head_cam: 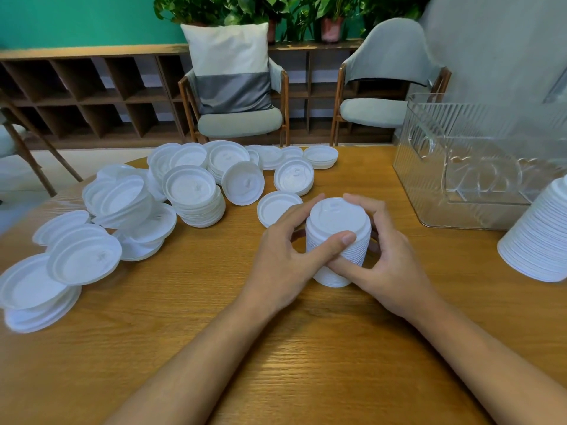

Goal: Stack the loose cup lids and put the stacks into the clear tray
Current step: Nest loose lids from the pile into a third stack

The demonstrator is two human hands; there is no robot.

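Note:
A tall stack of white cup lids [337, 222] stands upright on the wooden table [214, 317] in the middle. My left hand [285, 256] grips its left side, thumb across the front. My right hand [383, 256] grips its right side, fingers curled behind and thumb at the base. Several loose white lids and low uneven piles [190, 191] lie scattered over the table's left and far side. The clear ribbed tray [478, 167] stands at the far right and holds no lids. Another tall lid stack [540, 240] leans at the right edge.
Two wooden chairs [239, 118] with grey cushions stand behind the table, one with a pillow. A low shelf unit [86, 93] and potted plants line the green wall. Bare wood lies in front of my arms.

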